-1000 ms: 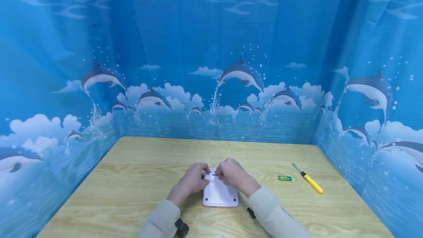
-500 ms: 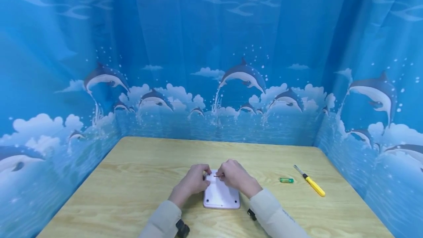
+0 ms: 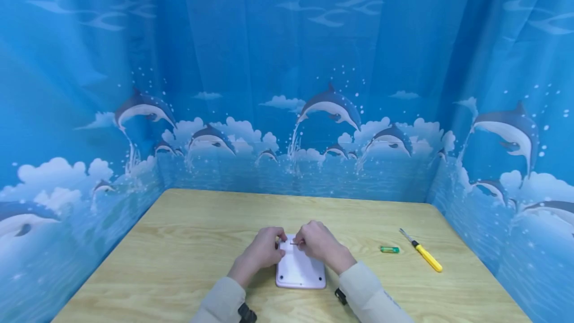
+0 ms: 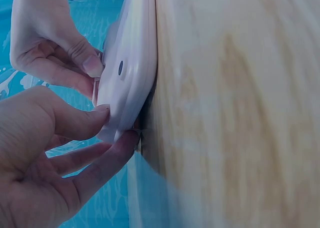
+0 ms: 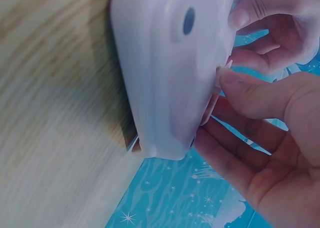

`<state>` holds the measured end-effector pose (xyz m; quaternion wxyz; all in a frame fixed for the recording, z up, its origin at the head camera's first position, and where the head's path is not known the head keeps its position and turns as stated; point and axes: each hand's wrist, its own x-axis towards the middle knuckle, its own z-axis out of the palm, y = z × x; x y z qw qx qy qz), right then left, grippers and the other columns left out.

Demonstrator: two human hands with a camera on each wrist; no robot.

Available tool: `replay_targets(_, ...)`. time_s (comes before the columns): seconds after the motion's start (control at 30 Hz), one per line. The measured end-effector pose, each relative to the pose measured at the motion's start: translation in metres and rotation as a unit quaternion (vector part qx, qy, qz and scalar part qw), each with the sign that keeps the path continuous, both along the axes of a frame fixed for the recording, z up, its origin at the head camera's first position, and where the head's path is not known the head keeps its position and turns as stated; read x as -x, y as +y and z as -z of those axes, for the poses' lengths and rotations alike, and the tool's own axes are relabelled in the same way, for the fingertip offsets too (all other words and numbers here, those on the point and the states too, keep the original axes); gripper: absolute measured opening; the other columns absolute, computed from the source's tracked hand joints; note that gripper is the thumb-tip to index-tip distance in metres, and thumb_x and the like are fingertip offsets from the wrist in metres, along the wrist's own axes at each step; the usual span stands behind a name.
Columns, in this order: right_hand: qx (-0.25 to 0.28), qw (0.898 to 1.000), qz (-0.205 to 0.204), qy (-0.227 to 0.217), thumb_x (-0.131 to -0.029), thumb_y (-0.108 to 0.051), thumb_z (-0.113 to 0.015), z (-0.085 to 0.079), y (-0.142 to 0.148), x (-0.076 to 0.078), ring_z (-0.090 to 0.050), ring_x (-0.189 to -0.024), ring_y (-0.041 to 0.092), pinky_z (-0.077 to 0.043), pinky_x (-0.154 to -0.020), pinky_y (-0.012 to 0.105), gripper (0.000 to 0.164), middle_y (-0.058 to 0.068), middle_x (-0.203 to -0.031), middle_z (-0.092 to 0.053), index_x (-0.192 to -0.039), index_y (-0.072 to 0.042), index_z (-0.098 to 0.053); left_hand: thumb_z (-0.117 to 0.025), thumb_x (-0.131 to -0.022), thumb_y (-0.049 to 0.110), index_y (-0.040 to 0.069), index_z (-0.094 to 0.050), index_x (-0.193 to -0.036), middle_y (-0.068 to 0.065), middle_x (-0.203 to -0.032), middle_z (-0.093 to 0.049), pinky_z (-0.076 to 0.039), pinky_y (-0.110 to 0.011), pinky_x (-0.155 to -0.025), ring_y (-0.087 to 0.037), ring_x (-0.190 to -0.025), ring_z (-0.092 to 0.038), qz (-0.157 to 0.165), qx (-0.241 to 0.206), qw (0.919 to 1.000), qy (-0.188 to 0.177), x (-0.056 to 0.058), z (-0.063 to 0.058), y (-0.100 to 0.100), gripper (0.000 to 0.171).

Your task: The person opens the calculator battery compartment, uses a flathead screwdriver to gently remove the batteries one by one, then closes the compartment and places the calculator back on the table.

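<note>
A pale pink device, which looks like a desktop calculator [image 3: 299, 267], lies back side up on the table with dark round feet showing. My left hand [image 3: 260, 250] grips its far left corner, thumb on the back and fingers at the edge. At the far end my right hand [image 3: 319, 242] pinches a thin small plate [image 4: 95, 92], which looks like a battery cover, between thumb and fingers. The plate stands up from the back of the device. In the right wrist view, the right thumb [image 5: 245, 91] presses near its edge; the opening behind it is hidden.
To the right on the wooden table [image 3: 188, 273] lie a green battery [image 3: 389, 249] and a screwdriver [image 3: 421, 250] with a yellow handle, its tip pointing away. A blue dolphin-print curtain [image 3: 278, 64] surrounds the table's back and sides.
The head view has shifted slightly, so the table sits a little lower in it. Both hands keep their places on the device, with only slight finger movement.
</note>
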<state>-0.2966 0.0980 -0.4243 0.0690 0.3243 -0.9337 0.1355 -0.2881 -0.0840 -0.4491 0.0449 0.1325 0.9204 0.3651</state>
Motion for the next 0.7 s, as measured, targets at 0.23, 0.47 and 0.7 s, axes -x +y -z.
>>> replay_targets(0.23,0.001,1.0,0.004,0.0,-0.082,0.002,-0.081,0.0018,-0.0002,-0.0001,-0.078,-0.086,0.022,-0.061,-0.072,0.023,0.016,0.009,-0.092,-0.081,-0.093,-0.009,-0.082,-0.074,-0.086,-0.002,0.007,-0.068,-0.107,-0.004,-0.088,-0.063,-0.051,-0.028,-0.058,-0.017,-0.071,-0.058,-0.009,0.002,1.0,-0.004,-0.0003,0.0015,0.0008,0.023)
replay_targets(0.47,-0.004,1.0,0.007,0.004,-0.082,0.001,-0.081,0.0034,-0.0001,-0.0011,-0.078,-0.086,0.022,-0.062,-0.073,0.023,0.015,0.008,-0.092,-0.081,-0.093,-0.009,-0.082,-0.073,-0.086,-0.002,0.007,-0.067,-0.106,-0.004,-0.087,-0.062,-0.05,-0.027,-0.057,-0.017,-0.07,-0.058,-0.006,-0.001,1.0,-0.004,-0.0024,0.0024,0.0005,0.023)
replay_targets(0.7,-0.007,1.0,-0.004,0.02,-0.081,0.002,-0.081,0.0016,-0.0005,-0.0007,-0.078,-0.085,0.021,-0.061,-0.072,0.023,0.016,0.008,-0.091,-0.081,-0.093,-0.009,-0.082,-0.073,-0.086,-0.001,0.008,-0.067,-0.105,-0.004,-0.087,-0.061,-0.049,-0.027,-0.057,-0.017,-0.071,-0.057,-0.006,0.003,1.0,0.004,-0.0014,0.0014,0.0,0.021)
